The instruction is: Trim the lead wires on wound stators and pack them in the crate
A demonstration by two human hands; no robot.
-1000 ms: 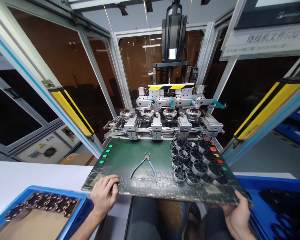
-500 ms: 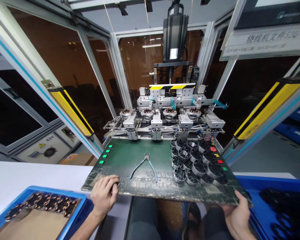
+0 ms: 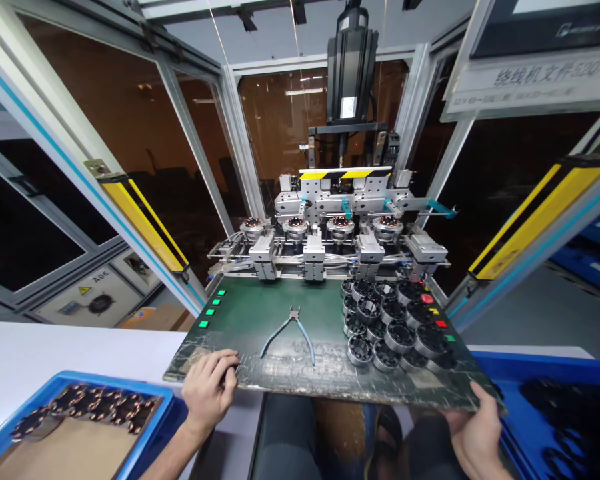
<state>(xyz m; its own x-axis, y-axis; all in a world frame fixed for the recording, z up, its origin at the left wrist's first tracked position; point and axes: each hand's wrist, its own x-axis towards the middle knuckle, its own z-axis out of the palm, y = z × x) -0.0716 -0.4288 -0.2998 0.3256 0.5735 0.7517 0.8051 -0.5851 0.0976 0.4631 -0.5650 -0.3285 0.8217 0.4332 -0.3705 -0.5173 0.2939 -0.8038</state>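
Note:
My left hand (image 3: 207, 390) rests on the front left edge of the dark green work panel (image 3: 260, 320), its fingers curled over the edge and a dark button-like spot under them. At the panel's front right corner my right hand (image 3: 473, 430) grips the edge with bent fingers. A pair of blue-handled cutters (image 3: 291, 328) lies in the middle of the panel. Several black and silver stator cores (image 3: 393, 323) stand in a cluster on its right side. Behind the panel, the winding machine (image 3: 340, 230) holds several copper-wound stators in a row.
A blue tray (image 3: 70, 420) with copper-wound parts and cardboard sits at lower left. Another blue bin (image 3: 570, 413) with dark parts is at lower right. Green buttons (image 3: 211, 311) line the panel's left edge, coloured ones (image 3: 433, 312) its right. Yellow light-curtain bars (image 3: 145, 227) flank the opening.

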